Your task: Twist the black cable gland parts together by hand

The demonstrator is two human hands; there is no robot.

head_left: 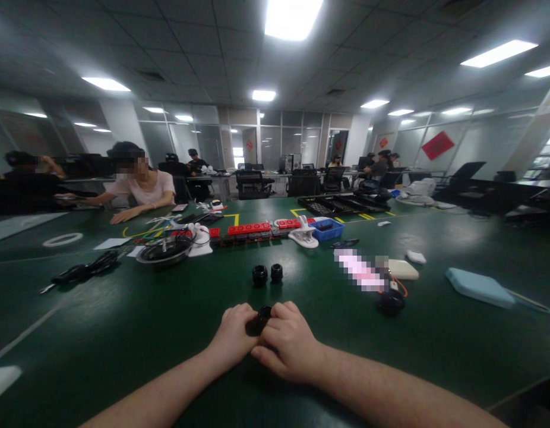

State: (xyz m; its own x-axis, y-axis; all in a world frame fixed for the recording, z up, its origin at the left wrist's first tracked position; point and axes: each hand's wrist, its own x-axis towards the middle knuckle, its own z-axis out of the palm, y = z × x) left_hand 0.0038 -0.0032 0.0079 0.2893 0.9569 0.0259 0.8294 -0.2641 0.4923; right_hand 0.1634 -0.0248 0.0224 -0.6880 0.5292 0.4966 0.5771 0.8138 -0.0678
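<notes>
Low over the near middle of the green table, my left hand [233,331] and my right hand [289,343] meet around a black round plastic fitting [263,314]. Fingers of both hands are closed on it, and they cover most of its shape. Just beyond my hands, two more black ridged fittings stand side by side on the table: a larger one [259,275] on the left and a smaller one [277,273] on the right. Neither of these is touched.
Farther back lie a long block with red parts [249,229], a white clamp [304,233] and a blue basket [327,228]. Left are a metal bowl [145,255] and black cables [81,272]; right, a light-blue case [479,287]. A person [141,187] sits at the far left.
</notes>
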